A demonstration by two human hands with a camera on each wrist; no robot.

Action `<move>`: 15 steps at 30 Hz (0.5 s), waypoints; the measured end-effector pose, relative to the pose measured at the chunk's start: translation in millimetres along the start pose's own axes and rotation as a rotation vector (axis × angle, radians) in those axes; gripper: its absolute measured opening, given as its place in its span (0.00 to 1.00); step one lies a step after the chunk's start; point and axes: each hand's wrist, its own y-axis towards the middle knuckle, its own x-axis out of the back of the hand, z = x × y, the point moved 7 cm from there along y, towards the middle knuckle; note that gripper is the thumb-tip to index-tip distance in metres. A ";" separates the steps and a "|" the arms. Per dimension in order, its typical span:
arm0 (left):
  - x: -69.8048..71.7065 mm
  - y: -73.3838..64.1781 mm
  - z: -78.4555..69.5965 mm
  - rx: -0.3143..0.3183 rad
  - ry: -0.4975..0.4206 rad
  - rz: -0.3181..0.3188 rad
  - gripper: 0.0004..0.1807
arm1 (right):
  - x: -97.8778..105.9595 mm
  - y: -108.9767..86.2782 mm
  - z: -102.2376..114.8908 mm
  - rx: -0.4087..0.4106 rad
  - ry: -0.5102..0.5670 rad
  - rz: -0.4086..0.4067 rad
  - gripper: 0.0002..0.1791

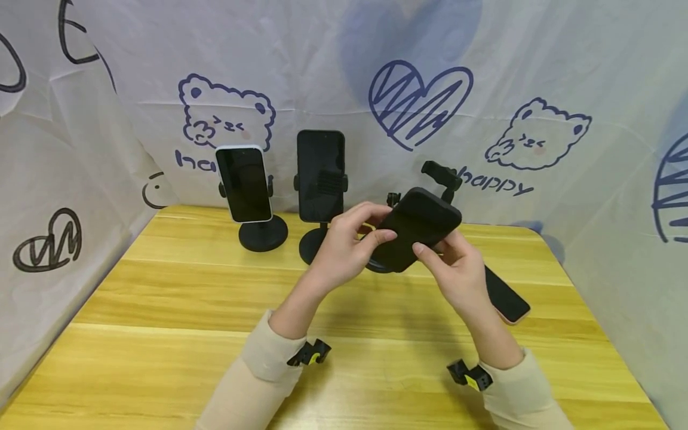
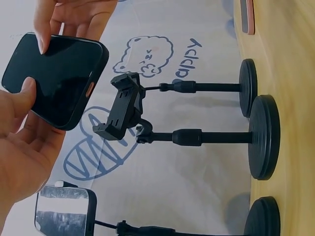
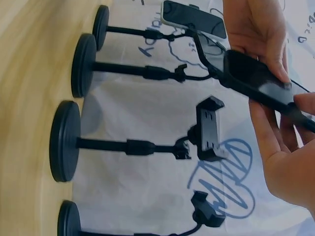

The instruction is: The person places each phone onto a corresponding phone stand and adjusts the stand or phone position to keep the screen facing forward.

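**While left hand (image 1: 348,245) and right hand (image 1: 457,269) hold a black phone (image 1: 418,221), two phones stand mounted**

Although the head view sets the black phone in front of a stand, the left wrist view shows it clear of the nearest bare clamp (image 2: 120,105). It is held above the counter (image 1: 177,358), tilted, its dark screen turned towards the person. An orange key is visible on its side edge. Both hands are engaged: each has its thumb on the screen side and its fingers behind, at opposite sides of the phone.

To the left, a white-edged phone (image 1: 245,185) sits upright in its stand, leaning slightly. Just beside it, a dark mounted phone (image 1: 321,173) is held upright in a second stand. Both screens are dark.

Right of these, the right wrist view records two further stands with round bases (image 3: 65,141) on the counter; a far-right clamp (image 1: 443,175) rises behind the black phone.

A pink-edged phone (image 1: 507,298) lies flat on the counter, screen up, partly hidden by the right hand. Each light sleeve carries a small black device at the cuff. Behind hangs a white cloth (image 1: 317,65) printed with hearts and bears.
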 end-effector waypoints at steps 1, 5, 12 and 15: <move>0.7 0.0 -0.4 -0.001 0.010 0.000 0.16 | 0.8 0.6 0.4 -0.002 0.005 0.014 0.21; 2.7 0.0 -2.6 -0.009 0.047 0.015 0.15 | 3.0 3.0 -1.3 -0.032 0.036 0.074 0.18; -2.2 -0.2 -1.0 0.007 0.078 0.060 0.15 | -1.2 5.5 -12.8 -0.095 0.045 0.166 0.17; -5.7 -0.3 0.0 0.022 0.088 0.073 0.16 | -4.8 5.6 -17.4 -0.123 0.064 0.180 0.20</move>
